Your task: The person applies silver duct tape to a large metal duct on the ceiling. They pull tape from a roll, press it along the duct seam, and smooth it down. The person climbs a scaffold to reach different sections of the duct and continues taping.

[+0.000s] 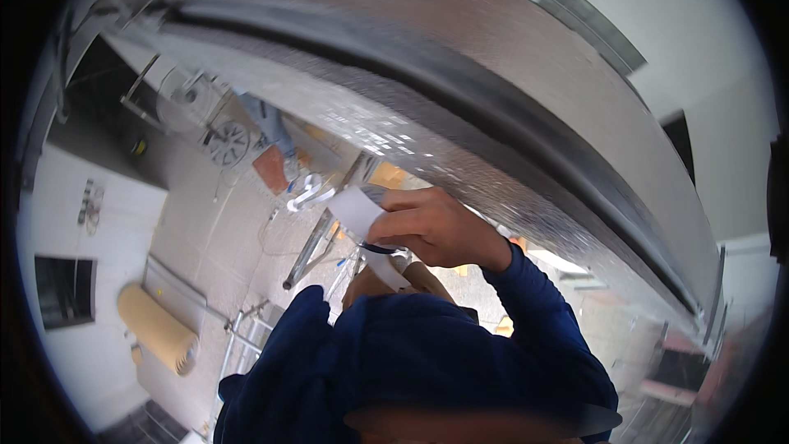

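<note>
My right hand [436, 226] is raised in front of my chest, its fingers closed on a white strip [356, 212] that looks like paper or tape. A lower length of the strip hangs below the fingers, with a dark blue band beside it. My left sleeve [300, 316] shows at the lower left, but the hand itself is not visible. Just above and beyond the right hand runs a long grey panel [509, 173] with a dark groove [394, 74] along it. Small bright patches show on its lower face.
Metal tubes [308, 251] of a frame stand below to the left. A brown roll [156, 329] lies on the floor by the white wall. Farther off are a round spoked thing [230, 144] and what looks like a blue trouser leg [271, 125]. Pinkish-edged dark furniture [678, 370] stands at right.
</note>
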A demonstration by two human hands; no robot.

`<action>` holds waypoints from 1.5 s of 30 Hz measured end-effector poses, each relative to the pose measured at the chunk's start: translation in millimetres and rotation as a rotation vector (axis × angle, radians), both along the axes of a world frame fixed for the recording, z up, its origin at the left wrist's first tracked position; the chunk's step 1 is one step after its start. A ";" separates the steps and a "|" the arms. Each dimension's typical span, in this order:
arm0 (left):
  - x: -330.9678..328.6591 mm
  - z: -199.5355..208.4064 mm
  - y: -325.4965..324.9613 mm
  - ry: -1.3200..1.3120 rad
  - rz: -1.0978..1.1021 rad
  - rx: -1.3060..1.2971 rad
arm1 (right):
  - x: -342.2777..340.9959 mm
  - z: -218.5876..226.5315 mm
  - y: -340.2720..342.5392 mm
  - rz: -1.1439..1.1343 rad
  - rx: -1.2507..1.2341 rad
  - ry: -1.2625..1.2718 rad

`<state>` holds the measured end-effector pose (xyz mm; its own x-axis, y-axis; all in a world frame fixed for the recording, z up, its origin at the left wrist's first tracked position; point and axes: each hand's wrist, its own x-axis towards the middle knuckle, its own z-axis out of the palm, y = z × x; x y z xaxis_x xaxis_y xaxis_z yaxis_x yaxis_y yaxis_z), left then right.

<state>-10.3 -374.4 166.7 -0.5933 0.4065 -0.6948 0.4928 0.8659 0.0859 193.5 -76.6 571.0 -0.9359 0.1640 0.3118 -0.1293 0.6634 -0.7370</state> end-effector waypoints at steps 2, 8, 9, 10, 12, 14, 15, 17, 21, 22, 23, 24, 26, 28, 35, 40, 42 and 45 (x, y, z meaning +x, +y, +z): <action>-6.0 0.4 6.1 0.007 -0.037 -0.007 | 7.3 5.4 1.2 -0.031 0.013 -0.003; -16.5 1.5 12.2 0.014 -0.113 -0.041 | 42.5 19.2 -3.2 -0.089 -0.072 -0.084; -17.3 0.2 11.3 0.014 -0.121 -0.047 | 48.5 21.1 -3.8 -0.094 -0.101 -0.095; -17.9 -1.4 9.4 0.019 -0.131 -0.053 | 55.5 23.5 -4.6 -0.098 -0.109 -0.107; -17.8 -2.3 6.4 0.029 -0.144 -0.057 | 70.7 30.0 -5.4 -0.098 -0.125 -0.130; -18.1 7.4 10.4 0.043 -0.161 -0.057 | 83.2 36.4 -5.0 -0.082 -0.074 -0.095; -17.8 18.7 16.5 0.054 -0.174 -0.050 | 88.5 39.6 -4.1 -0.070 -0.047 -0.080; -17.7 61.0 38.8 0.135 -0.209 0.034 | 95.0 46.1 -0.9 -0.061 -0.109 -0.131; -34.5 224.3 144.5 0.454 -0.138 1.240 | 94.0 54.9 4.0 -0.057 -0.221 -0.184; -37.2 273.8 170.3 0.579 -0.173 1.348 | 92.5 56.2 4.1 -0.060 -0.225 -0.189; -34.7 319.0 195.5 0.654 -0.145 1.543 | 90.8 57.1 4.0 -0.054 -0.212 -0.174; -33.1 361.1 213.5 0.696 -0.288 1.765 | 88.9 57.9 5.3 -0.044 -0.188 -0.155; -28.9 424.8 252.1 0.745 -0.516 2.002 | 86.6 58.4 7.0 -0.026 -0.171 -0.137; -20.5 459.2 276.4 0.797 -0.689 2.045 | 86.4 58.3 7.5 -0.014 -0.183 -0.138; -16.8 468.5 307.2 0.900 -0.769 2.019 | 87.6 62.8 8.9 -0.025 -0.223 -0.179; -20.9 463.1 311.2 0.930 -0.770 2.034 | 87.4 67.8 11.3 -0.011 -0.216 -0.205; -22.4 464.4 310.6 0.937 -0.802 2.038 | 86.9 68.7 11.8 -0.014 -0.231 -0.212; -25.2 469.8 309.9 0.950 -0.851 2.039 | 86.2 70.1 10.2 -0.025 -0.259 -0.242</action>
